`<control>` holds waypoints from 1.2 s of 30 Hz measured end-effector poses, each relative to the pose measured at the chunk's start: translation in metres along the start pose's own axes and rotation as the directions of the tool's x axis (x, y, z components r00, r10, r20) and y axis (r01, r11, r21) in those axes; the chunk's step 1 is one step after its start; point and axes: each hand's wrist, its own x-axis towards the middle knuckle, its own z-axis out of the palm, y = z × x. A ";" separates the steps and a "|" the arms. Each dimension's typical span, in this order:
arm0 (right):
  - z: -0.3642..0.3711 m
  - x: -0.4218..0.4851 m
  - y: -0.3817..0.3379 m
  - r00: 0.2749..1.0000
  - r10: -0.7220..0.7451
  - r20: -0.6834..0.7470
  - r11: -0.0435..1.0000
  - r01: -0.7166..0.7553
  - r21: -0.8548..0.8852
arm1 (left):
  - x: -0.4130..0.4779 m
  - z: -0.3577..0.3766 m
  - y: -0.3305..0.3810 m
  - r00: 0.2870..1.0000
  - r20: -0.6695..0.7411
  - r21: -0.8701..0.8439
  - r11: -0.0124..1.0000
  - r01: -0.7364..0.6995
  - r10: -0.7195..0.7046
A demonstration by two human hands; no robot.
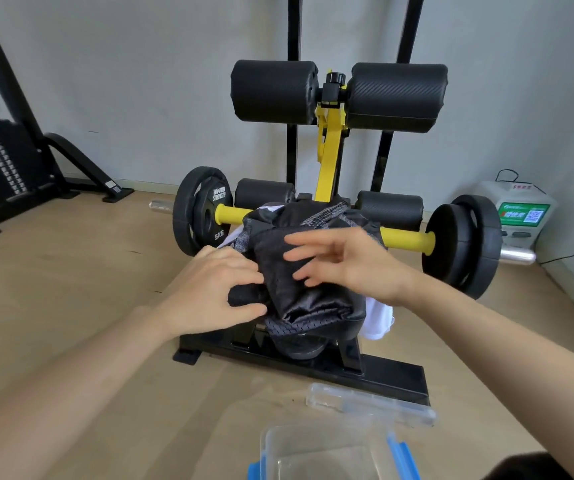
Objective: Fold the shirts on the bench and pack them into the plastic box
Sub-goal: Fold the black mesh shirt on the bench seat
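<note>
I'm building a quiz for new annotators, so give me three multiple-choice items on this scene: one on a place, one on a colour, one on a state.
1. Where does the plastic box stand?
A. on the floor, in front of the bench
B. on the upper roller pads
C. on the weight stack at the left

2. What colour is the top shirt on the bench?
A. white
B. black
C. yellow

3. How is the box?
A. shut with its lid on
B. open, with the lid lying apart
C. stuffed with shirts

Answers:
1 A: it sits on the wood floor at the bottom of the view.
2 B: black mesh lies over a white shirt.
3 B: the lid lies on the floor beside it.
</note>
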 end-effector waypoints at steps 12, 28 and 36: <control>-0.013 -0.008 0.021 0.960 0.127 -0.248 0.730 -0.260 -0.632 | 0.017 0.002 0.031 1.000 0.012 -0.143 0.990 0.004 -0.003; -0.015 -0.018 0.033 0.986 0.093 -0.142 0.892 -0.146 -0.428 | 0.023 -0.010 0.043 0.979 -0.203 -0.088 0.996 0.007 -0.025; -0.025 -0.030 0.038 0.998 -0.004 -0.063 0.917 -0.022 -0.397 | 0.045 0.002 0.055 0.998 0.058 0.163 0.985 -0.048 0.039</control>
